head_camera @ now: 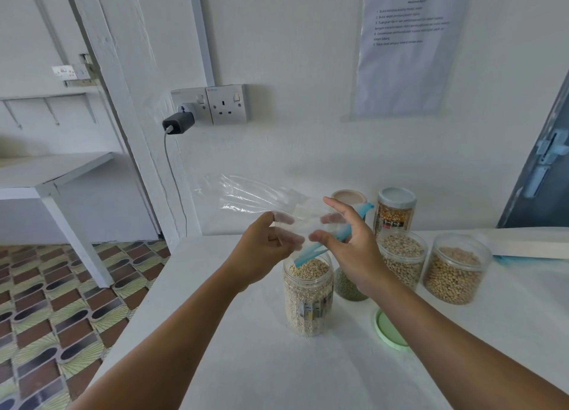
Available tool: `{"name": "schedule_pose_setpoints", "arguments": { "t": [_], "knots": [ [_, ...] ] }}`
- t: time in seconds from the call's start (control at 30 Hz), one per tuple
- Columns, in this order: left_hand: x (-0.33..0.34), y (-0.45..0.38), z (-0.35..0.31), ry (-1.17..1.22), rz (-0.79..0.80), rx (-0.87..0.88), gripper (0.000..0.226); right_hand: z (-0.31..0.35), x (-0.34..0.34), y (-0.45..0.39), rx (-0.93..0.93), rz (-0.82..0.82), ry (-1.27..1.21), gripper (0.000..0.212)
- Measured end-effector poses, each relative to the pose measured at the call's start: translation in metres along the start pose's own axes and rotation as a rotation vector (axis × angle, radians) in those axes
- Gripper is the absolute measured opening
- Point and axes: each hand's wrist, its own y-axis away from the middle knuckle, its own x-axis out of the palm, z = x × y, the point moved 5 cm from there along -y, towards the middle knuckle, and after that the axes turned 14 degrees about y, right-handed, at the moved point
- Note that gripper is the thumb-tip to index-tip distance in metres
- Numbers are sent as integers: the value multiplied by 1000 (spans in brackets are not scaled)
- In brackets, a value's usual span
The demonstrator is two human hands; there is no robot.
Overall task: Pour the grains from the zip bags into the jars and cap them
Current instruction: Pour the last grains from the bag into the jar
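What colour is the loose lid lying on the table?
Pale green lid; head view.

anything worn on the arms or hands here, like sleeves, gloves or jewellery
Nothing worn shows. The left hand and right hand are bare, without gloves, rings or watch, and both forearms are bare as far as the frame's lower edge, with no sleeve in view.

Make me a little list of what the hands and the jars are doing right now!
left hand: grips the clear zip bag
right hand: holds the bag's blue zip edge
zip bag: looks empty, mouth tipped down over the front jar
front jar: full of pale grains, no lid
green lid: lying on the white table, right of the front jar
other open jars: two with beans, lidless
capped jars: two at the back
green grain jar: mostly hidden behind the right wrist
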Motion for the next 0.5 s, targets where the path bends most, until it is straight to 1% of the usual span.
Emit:
{"name": "schedule_pose_setpoints", "arguments": {
  "t": [0.07, 0.13, 0.2, 0.3, 0.4, 0.5],
  "knots": [
    [-2, -1, 0, -46, -34, 23, 41, -1, 1, -1, 2, -16, -31, 59],
    [-3, -2, 0, -71, -56, 42, 39, -2, 2, -3, 2, -29, -14, 60],
    [-3, -2, 1, -69, -53, 46, 37, -3, 3, -4, 12, -22, -4, 65],
    [-1, -1, 4, -60, -24, 24, 36, -6, 5, -5, 1, 38, 2, 76],
    [-1, 1, 5, -29, -20, 13, 41, -10, 6, -5, -18, 68, 32, 78],
    [0, 1, 4, -21, -40, 24, 46, -12, 8, -4, -7, 33, 41, 79]
  ]
}}
